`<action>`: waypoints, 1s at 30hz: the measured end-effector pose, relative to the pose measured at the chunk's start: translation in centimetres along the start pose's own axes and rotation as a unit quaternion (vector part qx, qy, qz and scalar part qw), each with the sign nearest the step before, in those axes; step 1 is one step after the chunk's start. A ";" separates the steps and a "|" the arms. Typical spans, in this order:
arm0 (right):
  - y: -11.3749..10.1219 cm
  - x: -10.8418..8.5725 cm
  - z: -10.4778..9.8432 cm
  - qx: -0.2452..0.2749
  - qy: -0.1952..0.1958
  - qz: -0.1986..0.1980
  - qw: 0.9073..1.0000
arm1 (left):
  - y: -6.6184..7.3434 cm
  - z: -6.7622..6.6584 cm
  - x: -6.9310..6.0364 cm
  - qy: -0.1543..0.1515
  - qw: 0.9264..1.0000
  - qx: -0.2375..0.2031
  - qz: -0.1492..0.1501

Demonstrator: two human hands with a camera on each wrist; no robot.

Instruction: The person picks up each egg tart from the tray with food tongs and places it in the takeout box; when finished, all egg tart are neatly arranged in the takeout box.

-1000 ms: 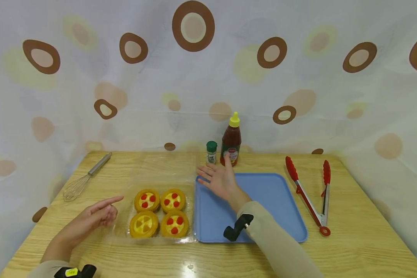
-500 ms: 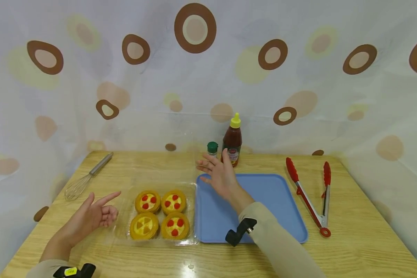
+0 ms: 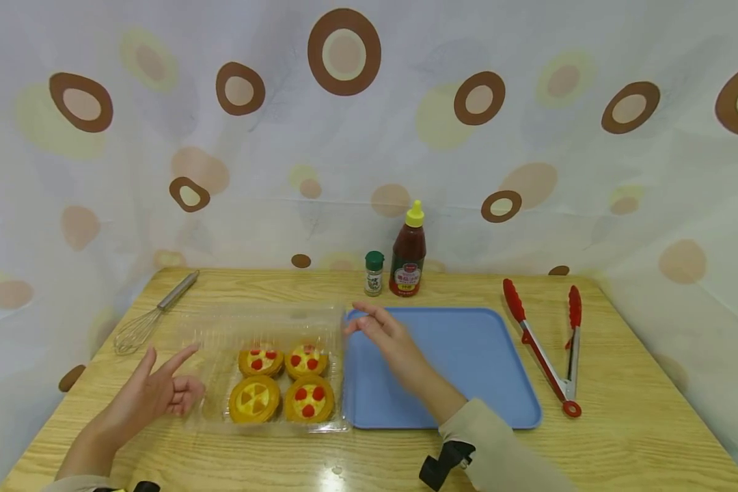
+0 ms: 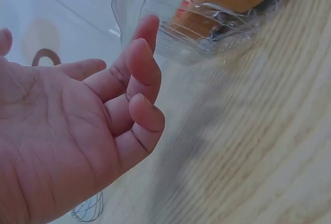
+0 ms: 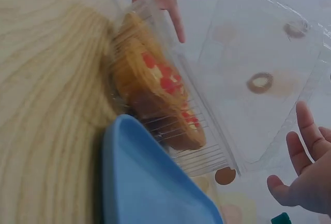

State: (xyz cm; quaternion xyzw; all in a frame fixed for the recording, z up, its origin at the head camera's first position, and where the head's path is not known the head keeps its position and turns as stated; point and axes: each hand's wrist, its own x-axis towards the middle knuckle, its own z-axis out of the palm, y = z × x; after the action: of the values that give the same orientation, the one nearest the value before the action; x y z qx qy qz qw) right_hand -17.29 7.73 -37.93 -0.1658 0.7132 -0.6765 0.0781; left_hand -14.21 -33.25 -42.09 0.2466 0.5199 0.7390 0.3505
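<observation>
A clear plastic clamshell box [image 3: 221,424] holds several egg tarts [image 3: 255,400], most topped with red pieces. Its hinged lid [image 3: 261,316] stands raised at a slant, with its front part over the back tarts. My left hand [image 3: 147,403] is at the box's left side, index finger stretched towards the lid and the other fingers loosely bent; contact cannot be made out. In the right wrist view the fingers of my right hand [image 5: 310,167] are spread by the lid's edge. In the head view that hand is at the lid's right corner, above the tray's back left corner.
A blue tray [image 3: 449,369] lies against the box's right side. Red-tipped tongs [image 3: 547,355] lie spread further right. A sauce bottle [image 3: 408,256] and a green-capped shaker [image 3: 374,273] stand behind the tray. A whisk [image 3: 154,318] lies at the back left.
The lid has swung up and forward over the back tarts. My right hand has come down and towards me, away from the bottles. My left hand has stayed nearly in place.
</observation>
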 end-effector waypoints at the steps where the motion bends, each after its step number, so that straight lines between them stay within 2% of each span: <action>1: 0.2 -0.5 0.1 -0.005 -0.003 0.003 1.000 | 0.0 0.2 -0.2 0.005 1.000 0.007 -0.007; 6: 1.3 -2.2 0.7 -0.006 -0.017 0.024 1.000 | 0.1 1.3 -1.1 0.037 0.997 0.047 -0.042; 8: 1.8 -2.7 0.8 -0.012 -0.021 0.029 0.999 | 0.0 1.6 -1.4 0.039 0.997 0.059 -0.043; 13: 2.7 -3.8 1.2 -0.047 -0.028 0.023 0.998 | -0.5 2.1 -1.9 0.013 0.999 0.048 -0.020; 15: 3.0 -4.1 1.4 -0.068 -0.027 0.011 0.997 | -0.8 2.2 -1.7 0.005 0.998 0.060 -0.001; 16: 3.2 -4.3 1.5 -0.080 -0.026 0.005 0.996 | -1.0 2.3 -1.7 0.010 0.998 0.069 -0.004; 17: 3.3 -4.4 1.5 -0.091 -0.026 -0.003 0.995 | -1.2 2.3 -1.6 0.010 0.996 0.087 0.009; 21: 3.8 -5.0 1.8 -0.132 -0.026 -0.034 0.990 | -1.4 3.1 -1.9 0.074 0.985 0.156 -0.023; 24: 3.7 -5.5 2.1 -0.149 -0.022 -0.045 0.988 | -1.3 3.8 -2.2 0.112 0.976 0.177 -0.053; 27: 3.4 -5.9 2.4 -0.153 -0.013 -0.028 0.988 | -1.3 3.9 -2.1 0.113 0.976 0.182 -0.036; 30: 3.3 -6.2 2.5 -0.152 -0.015 -0.006 0.988 | -1.4 3.8 -1.8 0.092 0.981 0.173 -0.011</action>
State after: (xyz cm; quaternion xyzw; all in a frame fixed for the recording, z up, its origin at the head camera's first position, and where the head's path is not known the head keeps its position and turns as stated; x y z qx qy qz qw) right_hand -11.05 7.61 -42.06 -0.1899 0.8058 -0.5579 0.0587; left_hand -9.92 -32.13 -42.10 0.2284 0.6723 0.6538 0.2615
